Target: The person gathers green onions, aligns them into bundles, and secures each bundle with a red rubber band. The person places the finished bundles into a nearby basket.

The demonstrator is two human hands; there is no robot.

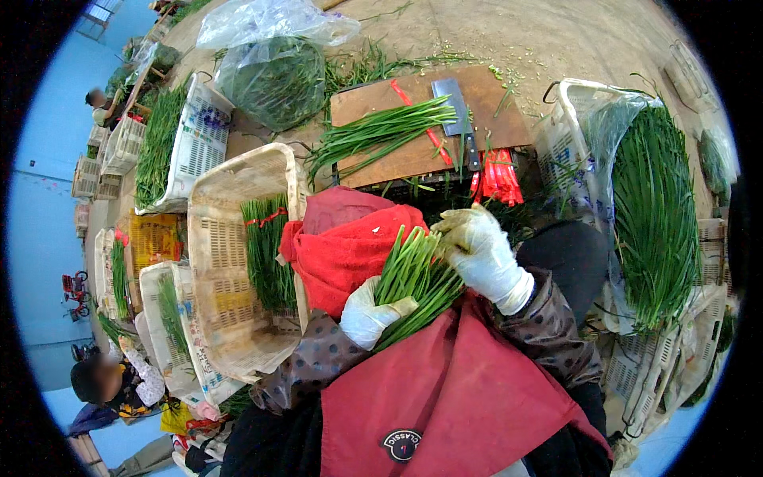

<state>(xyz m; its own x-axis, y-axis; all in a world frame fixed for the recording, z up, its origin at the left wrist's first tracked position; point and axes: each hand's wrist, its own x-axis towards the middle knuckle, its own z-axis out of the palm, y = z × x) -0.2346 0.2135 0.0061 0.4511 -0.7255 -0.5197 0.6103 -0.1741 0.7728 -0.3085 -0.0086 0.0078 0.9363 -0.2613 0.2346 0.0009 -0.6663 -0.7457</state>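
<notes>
My left hand [372,313], in a white glove, is closed round a bunch of green leafy stalks [411,280], probably garlic chives, above my lap. At the bunch's upper right, my right hand [480,253], in a stained white glove, has bent fingers touching the pale stalk ends; whether it grips any is hidden. Beyond a red cloth [351,244], more stalks [381,134] lie loose on a wooden cutting board [369,107], across a red tie strip [438,146]. A cleaver [454,107] rests on the board's right part. Red strips [501,179] hang by the near edge.
At left, a plastic crate [220,238] holds a tied green bunch [271,256]. A crate [572,119] piled with long greens [656,220] stands at right. A bag of greens [274,83] lies beyond. Two other people [98,381] are at far left, among more crates.
</notes>
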